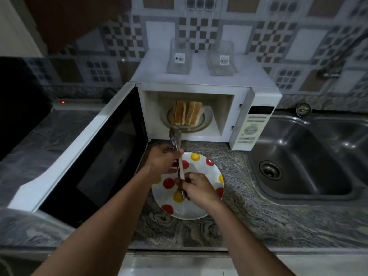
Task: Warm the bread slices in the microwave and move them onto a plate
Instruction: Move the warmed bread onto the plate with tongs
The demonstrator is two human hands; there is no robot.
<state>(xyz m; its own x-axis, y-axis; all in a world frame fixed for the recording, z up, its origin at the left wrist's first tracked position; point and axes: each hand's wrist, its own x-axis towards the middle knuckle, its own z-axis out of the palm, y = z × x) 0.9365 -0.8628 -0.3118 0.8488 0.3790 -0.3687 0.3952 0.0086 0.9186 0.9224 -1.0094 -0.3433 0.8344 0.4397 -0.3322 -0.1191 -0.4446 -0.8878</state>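
Several bread slices (187, 113) stand on edge on the glass turntable inside the white microwave (256, 96), whose door (95, 156) hangs wide open to the left. Metal tongs (175, 139) point at the bread, with their tips just short of the slices at the cavity's front edge. My left hand (163, 160) grips the tongs near the middle. My right hand (196, 188) holds their handle end. Both hands hover over a white plate (211, 172) with red and yellow dots, which lies on the counter in front of the microwave.
Two clear glass containers (179, 58) with barcode labels stand on top of the microwave. A steel sink (310, 156) lies to the right, with its drain (270, 170). The granite counter (249, 222) runs along the front. A dark appliance (22, 100) sits at the left.
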